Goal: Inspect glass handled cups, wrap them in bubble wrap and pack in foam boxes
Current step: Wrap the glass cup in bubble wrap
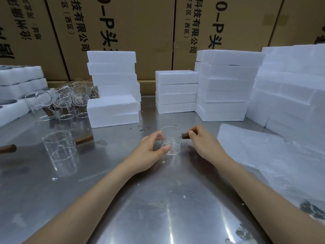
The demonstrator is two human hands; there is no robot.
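R hand [200, 140] pinches the brown handle [185, 135] of the cup [171, 142], fingers curled tight round it. L hand [154, 147] cradles the glass body: thumb on the near wall, fingers round the far side, narrow grip. Cup is upright at mid table [140, 199], base at or just above the steel; can't tell if it's touching. Looks like the inspect step, wrap not started.

Handling, my read: thin clear glass, light, rigid, fragile. The wall is slick, so don't squeeze it, just steady it. The handle sticks out sideways like a stub, prob the best hold, but the joint to the glass is the likely weak spot, so no levering on it. Keep it low over the steel, since a drop would chip it.

Further out: bubble wrap [263, 155] lies flat just R of the R hand, within easy reach. Second cup [59, 147] stands upright to the L, well apart, handle pointing R. More cups [70, 103] are bunched at back L beside the foam trays [19, 85]. Foam boxes [175, 90] are stacked along the back and R side, with cardboard cartons [140, 32] behind.
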